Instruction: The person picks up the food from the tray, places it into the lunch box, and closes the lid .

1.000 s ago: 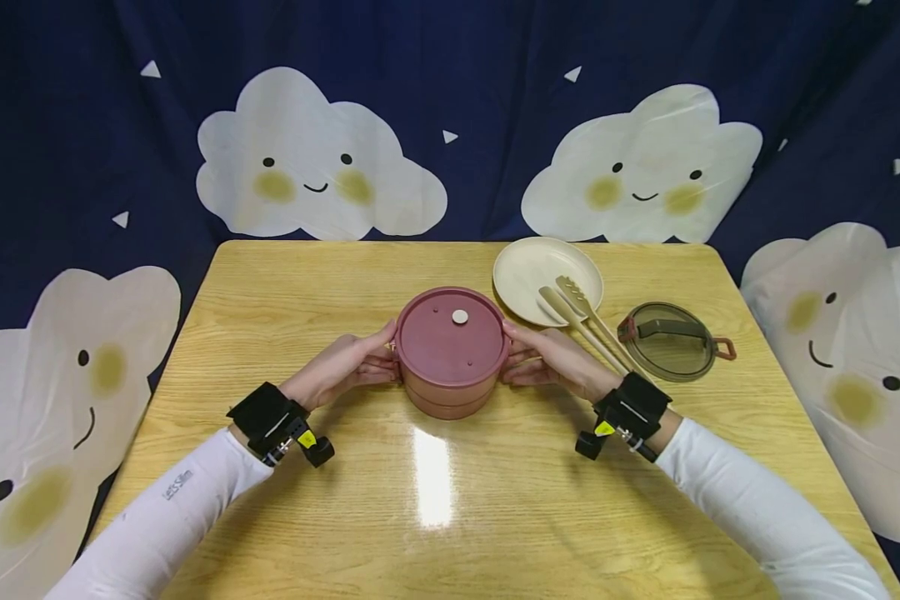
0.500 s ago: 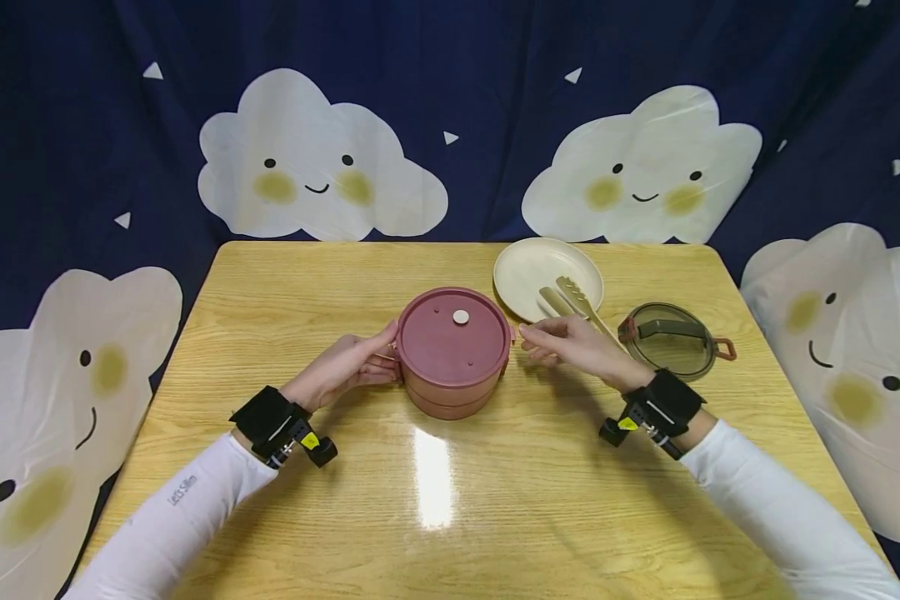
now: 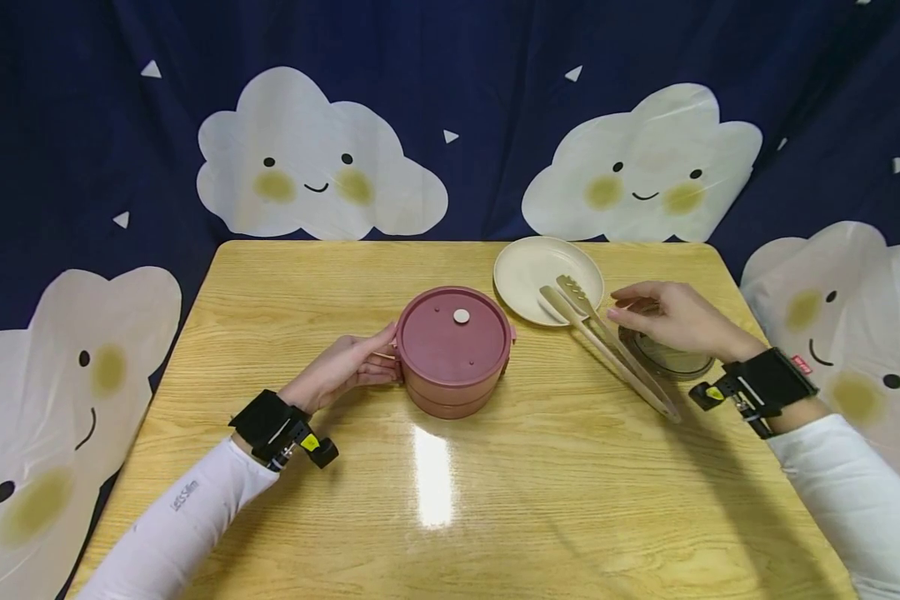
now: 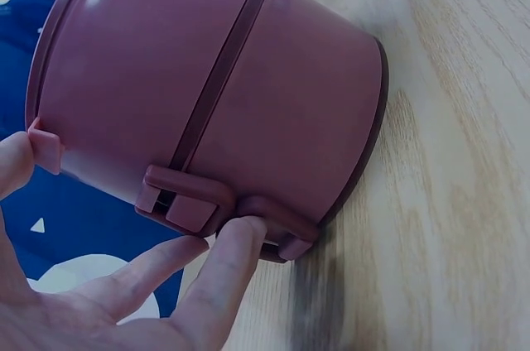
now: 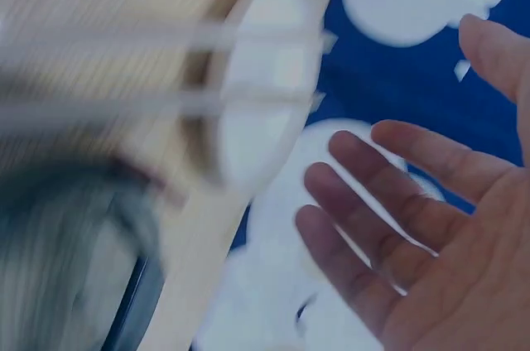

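Observation:
A round, mauve two-tier lidded pot (image 3: 454, 342) with a white button on its lid stands upright mid-table. My left hand (image 3: 348, 367) holds its left side. In the left wrist view, the thumb touches a small lid tab (image 4: 47, 148) and a fingertip meets the lower side handle (image 4: 281, 227). Away from the pot, my right hand (image 3: 671, 312) hovers over a round see-through lid (image 3: 671, 360), hiding much of it. Spread fingers and a bare palm face the right wrist camera. Beige tongs (image 3: 618, 354) lie just left of that hand, their tips on a cream plate (image 3: 525, 271).
The wooden table (image 3: 450, 492) ends at a dark blue curtain (image 3: 487, 125) with cloud prints. Plate, tongs and see-through lid sit close together at the right back. Motion blurs much of the right wrist view.
My right hand has let go of the pot's right side and moved right, past the tongs, to above the see-through lid. My left hand and the pot have stayed in place.

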Motion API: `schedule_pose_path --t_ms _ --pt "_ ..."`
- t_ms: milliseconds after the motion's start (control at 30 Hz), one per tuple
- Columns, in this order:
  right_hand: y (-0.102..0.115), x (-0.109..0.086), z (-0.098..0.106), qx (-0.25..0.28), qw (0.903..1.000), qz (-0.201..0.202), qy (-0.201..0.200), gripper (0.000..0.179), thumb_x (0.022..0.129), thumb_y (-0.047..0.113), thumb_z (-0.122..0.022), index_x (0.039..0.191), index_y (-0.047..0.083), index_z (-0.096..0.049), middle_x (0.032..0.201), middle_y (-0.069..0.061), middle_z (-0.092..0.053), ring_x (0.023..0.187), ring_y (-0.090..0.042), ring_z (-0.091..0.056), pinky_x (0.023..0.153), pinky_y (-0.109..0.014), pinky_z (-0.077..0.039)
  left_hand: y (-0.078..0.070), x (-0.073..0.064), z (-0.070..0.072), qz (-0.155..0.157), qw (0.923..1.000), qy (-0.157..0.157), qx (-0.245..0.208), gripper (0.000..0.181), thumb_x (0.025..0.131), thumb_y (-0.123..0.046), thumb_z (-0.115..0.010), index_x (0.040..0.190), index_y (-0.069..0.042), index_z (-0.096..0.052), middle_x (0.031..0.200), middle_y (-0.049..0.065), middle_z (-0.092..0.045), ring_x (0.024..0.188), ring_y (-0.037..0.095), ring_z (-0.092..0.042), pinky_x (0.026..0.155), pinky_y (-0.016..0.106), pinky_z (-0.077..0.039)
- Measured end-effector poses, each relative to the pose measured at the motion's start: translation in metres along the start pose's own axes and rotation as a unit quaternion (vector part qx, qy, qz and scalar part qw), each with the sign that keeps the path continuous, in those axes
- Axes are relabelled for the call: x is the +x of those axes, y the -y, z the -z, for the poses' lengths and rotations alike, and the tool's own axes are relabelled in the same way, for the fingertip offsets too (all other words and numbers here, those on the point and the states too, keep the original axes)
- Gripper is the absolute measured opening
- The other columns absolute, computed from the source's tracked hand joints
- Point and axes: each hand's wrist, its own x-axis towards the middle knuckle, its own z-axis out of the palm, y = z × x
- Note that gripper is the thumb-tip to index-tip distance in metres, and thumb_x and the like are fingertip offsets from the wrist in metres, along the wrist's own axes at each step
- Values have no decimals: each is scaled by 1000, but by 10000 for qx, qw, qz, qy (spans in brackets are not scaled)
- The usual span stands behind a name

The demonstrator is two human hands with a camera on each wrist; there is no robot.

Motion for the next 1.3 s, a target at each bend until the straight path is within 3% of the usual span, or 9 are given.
schedule_pose_path --t_ms 167,333,500,667,933,1300 --pt "-37 0 11 -320 9989 -194 -283 57 103 49 -65 141 6 -65 134 -22 -70 118 -37 -69 98 -54 -56 2 0 1 -59 10000 0 -39 72 106 -59 -52 142 3 -62 136 25 -70 109 20 -76 105 37 -59" --pt "-68 4 13 -567 9968 -446 -345 62 102 54 -63 139 4 -65 132 -24 -70 116 -41 -68 96 -60 -53 2 0 1 -108 9999 14 -15 72 107 -58 -51 143 4 -61 136 25 -70 109 19 -76 106 38 -58" --pt "-95 6 5 -651 9952 -718 -137 64 101 62 -59 133 7 -66 126 -20 -70 109 -35 -67 90 -53 -53 3 0 2 -105 9999 2 3 72 108 -57 -50 143 5 -61 135 24 -70 110 20 -76 107 39 -58" --pt "-112 9 -7 -808 9937 -777 -39 56 101 62 -60 115 8 -68 102 -12 -71 87 -24 -64 77 -39 -50 3 1 2 -121 9999 20 -49 72 107 -57 -51 142 5 -61 134 23 -72 110 20 -76 108 40 -57" --pt "-123 12 -21 -1079 9919 -650 152 52 104 60 -56 83 12 -57 69 -3 -52 61 -20 -48 62 -32 -36 3 0 1 -78 9999 -23 -68 72 107 -58 -51 141 5 -62 133 21 -73 109 19 -76 105 38 -59" --pt "-124 13 -25 -1088 9927 -442 281 48 109 49 -52 78 11 -48 66 -2 -44 57 -18 -42 61 -31 -34 1 -1 1 -116 9999 7 -17 74 107 -58 -50 144 6 -59 134 23 -71 111 21 -75 108 41 -57"
